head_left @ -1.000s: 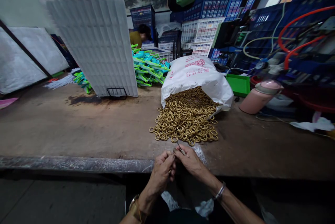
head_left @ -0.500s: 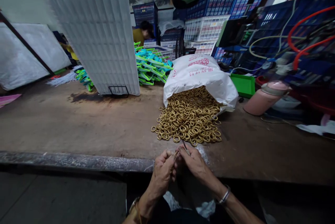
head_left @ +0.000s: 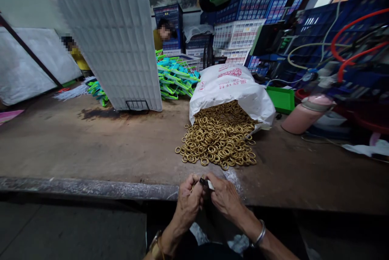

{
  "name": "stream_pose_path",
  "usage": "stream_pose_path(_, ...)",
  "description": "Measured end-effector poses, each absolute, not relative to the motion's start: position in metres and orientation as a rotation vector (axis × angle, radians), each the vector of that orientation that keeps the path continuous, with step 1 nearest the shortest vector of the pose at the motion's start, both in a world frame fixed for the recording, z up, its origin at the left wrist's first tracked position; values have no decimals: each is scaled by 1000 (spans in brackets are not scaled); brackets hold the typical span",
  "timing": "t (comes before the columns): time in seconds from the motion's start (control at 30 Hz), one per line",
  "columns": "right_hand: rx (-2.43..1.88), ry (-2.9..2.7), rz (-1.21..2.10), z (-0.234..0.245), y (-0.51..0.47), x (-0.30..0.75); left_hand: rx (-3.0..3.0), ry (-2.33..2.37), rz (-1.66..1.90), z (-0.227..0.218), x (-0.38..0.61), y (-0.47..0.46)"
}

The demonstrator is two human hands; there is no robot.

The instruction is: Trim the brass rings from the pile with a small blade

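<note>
My left hand [head_left: 189, 201] and my right hand [head_left: 225, 197] meet at the near edge of the brown table [head_left: 91, 150], fingers curled. Between the fingertips sits a small dark and white piece [head_left: 206, 182]; which hand grips it I cannot make out. Just beyond lies a heap of brass rings [head_left: 218, 140] spilling from a white sack [head_left: 231, 87] lying on its side.
A white ribbed panel [head_left: 112, 49] stands at the back left, with green and blue plastic parts [head_left: 174, 77] behind it. A pink flask [head_left: 305, 113] and green tray [head_left: 281, 98] lie right. Blue and white crates are stacked behind. Two other people sit far back.
The thin metal piece that stuck up between my fingers is gone; a short dark and white piece shows instead. My hands have drawn slightly towards me.
</note>
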State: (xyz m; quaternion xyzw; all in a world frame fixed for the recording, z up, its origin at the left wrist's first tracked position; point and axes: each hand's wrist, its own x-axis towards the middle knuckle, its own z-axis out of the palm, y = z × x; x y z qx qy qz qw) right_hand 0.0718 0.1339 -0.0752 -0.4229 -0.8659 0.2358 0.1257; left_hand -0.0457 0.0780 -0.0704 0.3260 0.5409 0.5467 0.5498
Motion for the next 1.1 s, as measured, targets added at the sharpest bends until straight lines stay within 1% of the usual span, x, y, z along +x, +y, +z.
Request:
stream_pose_path(0.1, -1306, -2516, 616, -86, 142, 78, 823, 1262, 1296, -68, -45, 73)
stream_pose_path(0.23, -1457, -2512, 515, -94, 157, 89, 766, 1079, 1272, -62, -44, 68)
stream_pose_path(0.47, -1530, -2368, 382, -87, 174, 75, 367, 843, 1358, -72, -53, 74)
stream_pose_path(0.77, -1666, -2534, 246, -87, 182, 49, 307, 797, 1386, -76, -60, 75)
stream_pose_path(0.97, -1654, -2514, 241, -89, 183, 51, 232, 716, 1331, -77, -63, 77)
stream_pose_path(1.1, -1611, -2472, 268, -91, 182, 55, 161, 703, 1359, -80, -65, 77)
